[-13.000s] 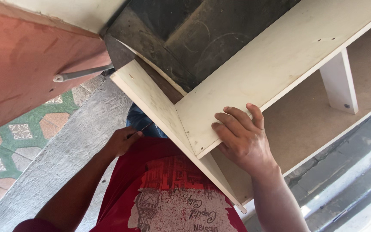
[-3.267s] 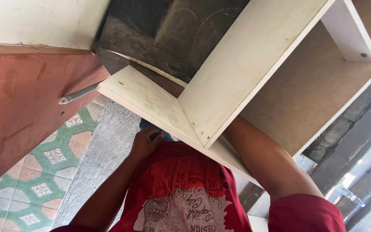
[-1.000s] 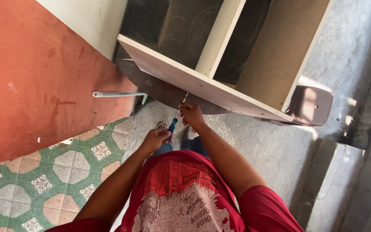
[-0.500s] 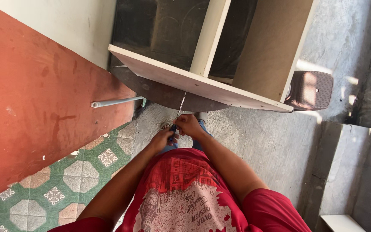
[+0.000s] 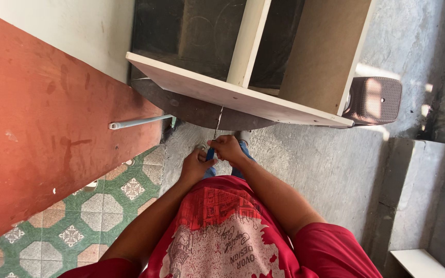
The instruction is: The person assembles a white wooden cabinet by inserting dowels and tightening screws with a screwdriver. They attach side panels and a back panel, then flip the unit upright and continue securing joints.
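Both hands meet in front of my waist, just below a white wooden shelf unit. My right hand (image 5: pixel 229 149) grips a screwdriver (image 5: pixel 215 135) with a blue handle and a thin metal shaft that points up toward the front board of the white shelf unit (image 5: pixel 233 95). My left hand (image 5: pixel 195 166) is closed around the lower end of the blue handle, touching my right hand. The shaft tip ends close under the board's edge. I wear a red printed shirt.
A red-brown door (image 5: pixel 42 139) with a grey lever handle (image 5: pixel 140 121) stands at the left. Green patterned tiles (image 5: pixel 104 211) lie below it, grey concrete beside them. A brown plastic stool (image 5: pixel 374 100) stands behind the shelf unit. A white board (image 5: pixel 421 262) lies at the lower right.
The view has pulled back from under the shelf unit. My right hand left the shelf board and came down to the screwdriver, and both hands have drawn together at my waist.
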